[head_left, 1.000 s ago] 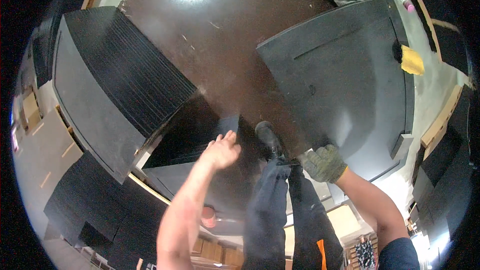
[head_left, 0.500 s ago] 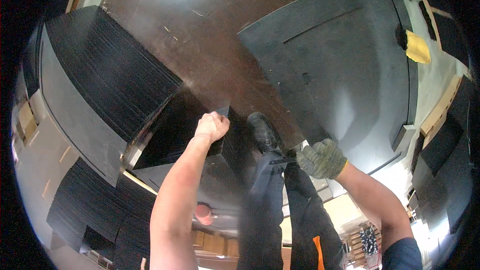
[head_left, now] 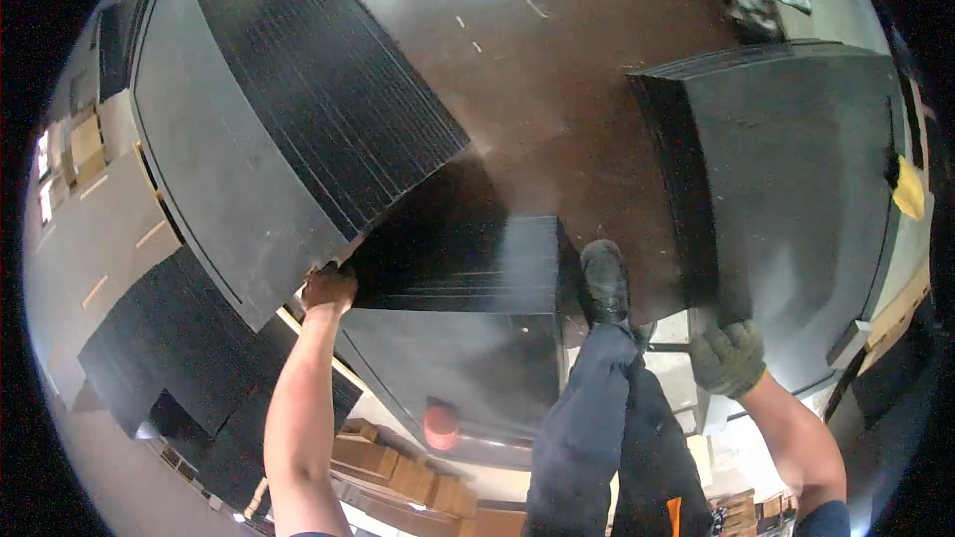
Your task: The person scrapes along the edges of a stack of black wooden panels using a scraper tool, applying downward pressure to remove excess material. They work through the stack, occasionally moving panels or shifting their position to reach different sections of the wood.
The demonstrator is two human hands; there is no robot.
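Black stacks (head_left: 328,89): 2 adjoin the left hand (head_left: 329,287), 1 the right hand (head_left: 729,359), each grip unclear.

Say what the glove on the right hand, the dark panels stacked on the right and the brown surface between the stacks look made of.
Glove: probably knitted yarn, matt, by its mottled grey-green texture.
Dark panels: perhaps coated board, satin, by flat faces and soft sheen; metal or plastic is possible.
Brown surface: slightly glossy, by the bright glare; material unclear.

the left hand (head_left: 330,285) is curled, well apart from the gloved right hand (head_left: 729,358).
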